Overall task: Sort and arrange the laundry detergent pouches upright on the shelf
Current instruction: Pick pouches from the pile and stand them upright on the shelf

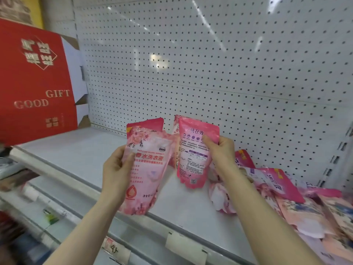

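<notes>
1. In the centre of the frame, the left hand (116, 169) grips a pale pink, soft plastic detergent pouch with a flower print (147, 169). The thumb lies across the pouch's front and the fingers curl behind its left edge. The pouch is roughly upright, with its bottom over the front edge of the white metal shelf (76, 150).
2. Just to its right, the right hand (221, 152) pinches a deeper pink plastic pouch whose back label of small print faces the viewer (193, 155). The thumb presses the upper right of the pouch, with the fingers behind it. Whether its base touches the shelf cannot be told.
3. More pink edges show behind the tops of both pouches. Whether these are separate pouches is unclear.
4. At lower right, a heap of pink and peach pouches (286, 197) lies flat and overlapping on the shelf, none of them standing.
5. A white pegboard back panel (210, 64) fills the upper frame. A red cardboard gift box with gold lettering (32, 83) stands at upper left. Paper price tags (185, 247) sit on the front rail at the bottom.
6. The pouches look liquid-filled: floppy, smooth and probably slippery, with their weight settling low. Gripping the side seams at mid-height, as both hands do here, should give control. Flattening the base gusset onto the shelf would probably help each pouch stand.
</notes>
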The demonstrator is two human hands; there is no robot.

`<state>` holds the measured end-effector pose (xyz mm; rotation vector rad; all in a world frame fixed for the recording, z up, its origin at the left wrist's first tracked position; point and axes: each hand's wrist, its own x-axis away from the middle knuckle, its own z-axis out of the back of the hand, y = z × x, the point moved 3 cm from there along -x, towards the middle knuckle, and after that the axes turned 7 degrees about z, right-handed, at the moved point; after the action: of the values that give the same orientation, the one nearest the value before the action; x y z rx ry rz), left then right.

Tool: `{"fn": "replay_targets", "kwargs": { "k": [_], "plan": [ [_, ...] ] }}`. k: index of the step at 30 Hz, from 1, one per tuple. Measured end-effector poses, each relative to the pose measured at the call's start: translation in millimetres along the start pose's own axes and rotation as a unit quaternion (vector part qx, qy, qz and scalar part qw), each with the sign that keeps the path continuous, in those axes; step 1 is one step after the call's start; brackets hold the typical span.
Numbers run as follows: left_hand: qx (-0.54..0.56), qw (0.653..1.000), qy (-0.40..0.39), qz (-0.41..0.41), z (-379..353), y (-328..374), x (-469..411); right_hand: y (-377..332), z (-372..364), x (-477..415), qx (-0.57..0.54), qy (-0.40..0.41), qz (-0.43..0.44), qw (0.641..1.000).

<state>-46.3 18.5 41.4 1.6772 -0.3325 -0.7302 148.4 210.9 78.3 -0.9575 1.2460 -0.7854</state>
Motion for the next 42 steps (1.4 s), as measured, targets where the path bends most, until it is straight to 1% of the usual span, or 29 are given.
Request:
{"fn": "replay_targets", "kwargs": {
  "k": [4,6,7,8,9,10,11,12,13,14,15,16,18,20,22,26,29,31,33,35,38,40,42],
  "plan": [
    [0.026,0.999,-0.023,0.015,0.7,-8.1,-7.9,19.2,-9.4,5.4,0.021,-0.008,-0.024,0.999],
    [0.041,0.998,-0.038,0.019,-2.1,-9.8,-10.4,18.1,-6.9,8.6,0.025,-0.008,-0.010,1.000],
    [0.047,0.998,-0.047,0.017,-4.1,-10.5,-11.1,12.0,-4.2,8.7,0.046,-0.001,0.023,0.999],
    [0.052,0.997,-0.056,0.015,-6.2,-12.3,-12.1,2.6,-1.3,8.4,0.088,0.008,0.075,0.993],
    [0.057,0.996,-0.065,0.013,-8.4,-13.5,-13.5,-10.4,0.1,8.8,0.143,0.014,0.140,0.980],
    [0.063,0.995,-0.071,0.011,-10.6,-14.8,-15.7,-25.5,-1.6,10.0,0.190,0.013,0.210,0.959],
    [0.069,0.995,-0.078,0.010,-12.8,-16.0,-18.5,-41.0,-7.4,12.6,0.229,-0.012,0.272,0.935],
    [0.077,0.993,-0.084,0.010,-15.3,-16.9,-20.7,-51.7,-16.4,14.8,0.263,-0.059,0.311,0.911],
    [0.086,0.992,-0.089,0.014,-17.5,-18.1,-22.9,-56.6,-27.0,16.1,0.297,-0.114,0.325,0.891],
    [0.094,0.991,-0.096,0.018,-19.6,-18.9,-24.8,-58.6,-36.8,17.2,0.324,-0.159,0.320,0.876],
    [0.096,0.990,-0.103,0.021,-21.4,-19.7,-26.4,-57.3,-44.1,17.1,0.337,-0.186,0.301,0.873],
    [0.088,0.990,-0.107,0.018,-22.1,-21.4,-28.7,-55.0,-49.2,15.4,0.332,-0.193,0.280,0.880],
    [0.021,0.995,-0.093,-0.013,-19.1,-25.1,-35.1,-52.3,-55.3,11.8,0.317,-0.165,0.263,0.896],
    [-0.057,0.995,-0.067,-0.050,-11.9,-27.0,-38.7,-52.4,-62.4,10.3,0.315,-0.132,0.273,0.899],
    [-0.099,0.990,-0.050,-0.090,-5.2,-27.7,-36.3,-55.2,-71.4,11.0,0.319,-0.106,0.290,0.896],
    [-0.207,0.960,-0.062,-0.179,-4.2,-38.9,-27.6,-57.7,-83.2,10.9,0.337,-0.069,0.293,0.892],
    [-0.265,0.940,-0.060,-0.205,-6.9,-44.6,-27.2,-56.0,-82.7,13.9,0.347,-0.074,0.272,0.894],
    [-0.277,0.934,-0.058,-0.218,-9.9,-45.0,-25.6,-56.0,-75.4,19.2,0.334,-0.078,0.260,0.903],
    [-0.281,0.926,-0.064,-0.244,-15.4,-42.8,-21.6,-55.4,-59.5,25.1,0.318,-0.061,0.269,0.907],
    [-0.280,0.914,-0.075,-0.284,-24.5,-38.8,-13.3,-52.0,-30.7,31.2,0.327,-0.021,0.265,0.907],
    [-0.260,0.902,-0.112,-0.327,-49.9,-30.1,5.4,-39.0,37.6,44.3,0.368,0.061,0.219,0.902],
    [-0.248,0.888,-0.159,-0.354,-76.9,-24.7,17.9,-25.2,92.4,52.9,0.452,0.099,0.147,0.874],
    [-0.253,0.865,-0.213,-0.377,-112.8,-21.0,28.1,-9.3,143.8,59.2,0.550,0.093,0.048,0.829]
  ]
}}
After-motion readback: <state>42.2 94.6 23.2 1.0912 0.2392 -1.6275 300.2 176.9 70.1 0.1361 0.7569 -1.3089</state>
